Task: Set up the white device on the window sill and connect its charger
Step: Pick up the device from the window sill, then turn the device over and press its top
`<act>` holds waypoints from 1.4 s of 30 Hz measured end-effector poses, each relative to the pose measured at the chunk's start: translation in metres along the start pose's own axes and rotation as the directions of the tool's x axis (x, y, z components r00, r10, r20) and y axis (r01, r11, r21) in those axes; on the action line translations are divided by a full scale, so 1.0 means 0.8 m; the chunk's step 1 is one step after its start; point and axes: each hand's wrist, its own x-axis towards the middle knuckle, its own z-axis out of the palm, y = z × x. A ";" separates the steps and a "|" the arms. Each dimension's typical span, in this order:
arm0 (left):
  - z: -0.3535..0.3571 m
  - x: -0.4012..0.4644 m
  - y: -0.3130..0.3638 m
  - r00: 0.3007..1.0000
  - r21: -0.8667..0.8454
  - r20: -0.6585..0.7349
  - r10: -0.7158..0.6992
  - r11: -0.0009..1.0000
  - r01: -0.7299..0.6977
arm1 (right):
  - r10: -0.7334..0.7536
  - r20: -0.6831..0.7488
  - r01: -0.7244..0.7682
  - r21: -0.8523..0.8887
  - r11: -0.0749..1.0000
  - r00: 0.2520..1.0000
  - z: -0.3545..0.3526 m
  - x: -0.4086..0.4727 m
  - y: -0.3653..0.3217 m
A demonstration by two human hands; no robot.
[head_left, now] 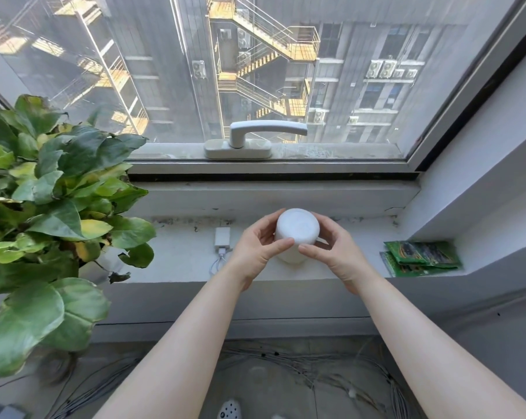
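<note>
A white cylindrical device [298, 226] stands upright on the window sill [177, 261], near its middle. My left hand [257, 249] grips its left side and my right hand [335, 252] grips its right side, thumbs meeting across the front. The lower part of the device is hidden behind my fingers. A white charger block [222, 237] lies flat on the sill to the left of my left hand. Its thin white cable [216, 264] runs toward the sill's front edge.
A large leafy potted plant [44, 207] fills the left side and overhangs the sill. Green packets [421, 257] lie on the sill at the right. A white window handle [255, 137] sits behind. Loose cables [316, 367] cover the floor below.
</note>
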 end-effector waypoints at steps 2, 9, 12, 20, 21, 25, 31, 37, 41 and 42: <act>-0.001 0.000 0.001 1.000 0.019 -0.016 0.014 1.000 -0.014 | -0.007 -0.001 0.007 -0.013 1.000 1.000 0.000 0.001 -0.001; -0.003 -0.011 0.022 0.987 0.105 -0.154 0.041 0.994 -0.025 | 0.011 0.048 -0.006 -0.097 0.995 0.999 0.009 -0.005 -0.030; -0.002 -0.013 0.033 0.969 0.132 -0.247 -0.020 0.990 0.054 | 0.051 0.111 -0.045 -0.060 0.997 0.993 0.016 -0.011 -0.039; -0.008 -0.022 0.054 0.932 0.120 -0.276 -0.234 0.954 0.275 | 0.203 0.165 -0.224 0.120 0.967 0.965 0.036 -0.022 -0.050; -0.009 -0.024 0.057 0.933 0.111 -0.251 -0.257 0.950 0.291 | 0.214 0.172 -0.235 0.111 0.966 0.961 0.037 -0.023 -0.052; -0.014 -0.036 0.061 0.943 0.132 -0.127 -0.307 0.937 0.323 | 0.262 0.209 -0.275 0.034 0.961 0.942 0.037 -0.026 -0.062; -0.018 -0.045 0.057 0.934 0.076 -0.079 -0.347 0.933 0.353 | 0.337 0.177 -0.346 0.019 0.938 0.925 0.042 -0.031 -0.069; -0.015 -0.050 0.061 0.919 -0.236 0.007 -0.393 0.893 0.384 | 0.252 0.172 -0.282 0.181 0.942 0.952 0.034 -0.040 -0.062; -0.010 -0.054 0.058 0.922 -0.461 0.070 -0.382 0.807 0.369 | 0.149 0.230 -0.210 0.270 0.940 0.962 0.034 -0.045 -0.053; -0.009 -0.054 0.057 0.924 -0.495 0.080 -0.374 0.790 0.363 | 0.128 0.233 -0.191 0.271 0.944 0.964 0.036 -0.046 -0.051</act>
